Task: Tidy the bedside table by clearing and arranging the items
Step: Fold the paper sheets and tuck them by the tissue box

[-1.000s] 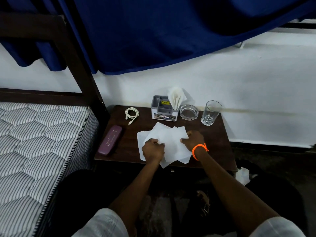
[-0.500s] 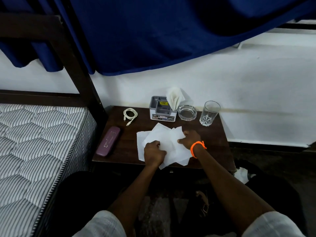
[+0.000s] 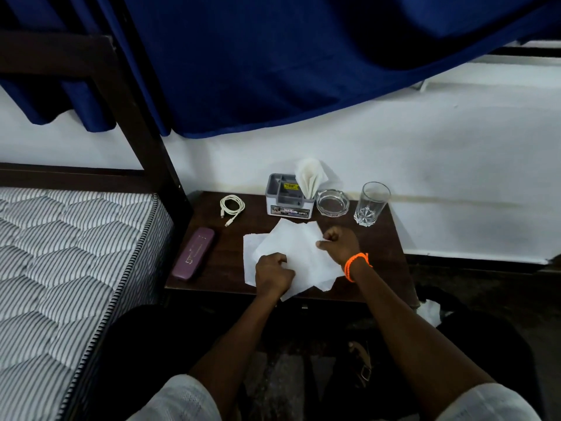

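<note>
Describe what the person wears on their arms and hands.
Both forearms are bare. White short sleeves show at the bottom edge on both arms. The right wrist carries an orange beaded band. The left hand and right hand are bare: no gloves, and no rings or watch that I can make out.

White tissues [image 3: 299, 253] lie on the dark brown bedside table [image 3: 379, 238], with a purple case [image 3: 193, 253] at left, a grey-and-white organizer [image 3: 287, 196] far back, an orange wristband [image 3: 356, 264], a grey-striped white mattress [image 3: 60, 262] and a navy curtain [image 3: 273, 62].
</note>
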Tool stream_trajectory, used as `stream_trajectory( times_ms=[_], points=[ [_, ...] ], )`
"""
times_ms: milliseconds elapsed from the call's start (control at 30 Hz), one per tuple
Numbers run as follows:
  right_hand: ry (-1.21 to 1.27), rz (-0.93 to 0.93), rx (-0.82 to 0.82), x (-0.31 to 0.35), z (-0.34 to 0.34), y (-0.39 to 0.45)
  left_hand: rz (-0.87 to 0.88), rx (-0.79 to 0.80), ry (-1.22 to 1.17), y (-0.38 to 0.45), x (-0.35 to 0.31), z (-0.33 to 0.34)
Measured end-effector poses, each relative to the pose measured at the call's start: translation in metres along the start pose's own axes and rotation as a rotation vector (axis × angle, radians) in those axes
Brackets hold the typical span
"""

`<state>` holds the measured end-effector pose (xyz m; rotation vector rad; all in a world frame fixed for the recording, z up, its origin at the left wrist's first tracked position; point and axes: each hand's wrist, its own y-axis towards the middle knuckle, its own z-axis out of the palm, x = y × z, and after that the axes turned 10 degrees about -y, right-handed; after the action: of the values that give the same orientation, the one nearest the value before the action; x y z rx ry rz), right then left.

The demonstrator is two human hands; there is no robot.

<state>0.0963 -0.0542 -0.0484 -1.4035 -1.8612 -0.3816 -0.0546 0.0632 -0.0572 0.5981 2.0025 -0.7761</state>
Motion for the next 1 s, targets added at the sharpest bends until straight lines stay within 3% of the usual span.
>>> stream_trajectory(
  times_ms=[167, 300, 433, 567, 667, 767, 867, 1000],
  points=[
    [0.423, 0.200, -0.066, -0.012, -0.013, 0.000, -0.027, 0.025, -0.042, 0.003, 0.002, -0.004],
    [0.842, 0.378, 0.076, -0.022, -0.021, -0.007, -0.042, 0.012, -0.082, 0.000, -0.004, -0.005],
    [0.856, 0.524, 0.230, -0.033, -0.015, -0.016, -0.178, 0.076, -0.240, 0.003, -0.004, -0.002],
    [0.888, 0.559, 0.221, -0.031, -0.011, -0.023, -0.268, 0.061, -0.323, 0.002, -0.007, -0.002],
    [0.922, 0.547, 0.221, -0.029, -0.012, -0.021, -0.448, 0.094, -0.657, 0.003, -0.010, 0.000],
    [0.927, 0.503, 0.314, -0.022, -0.012, -0.021, -0.632, 0.245, -1.010, -0.002, -0.020, -0.006],
    [0.970, 0.393, 0.435, -0.014, -0.009, -0.026, -0.648, 0.324, -1.168, -0.003, -0.024, -0.012],
    [0.884, 0.287, 0.481, -0.015, -0.007, -0.032, -0.607, 0.349, -1.296, 0.002, -0.020, -0.016]
  ],
)
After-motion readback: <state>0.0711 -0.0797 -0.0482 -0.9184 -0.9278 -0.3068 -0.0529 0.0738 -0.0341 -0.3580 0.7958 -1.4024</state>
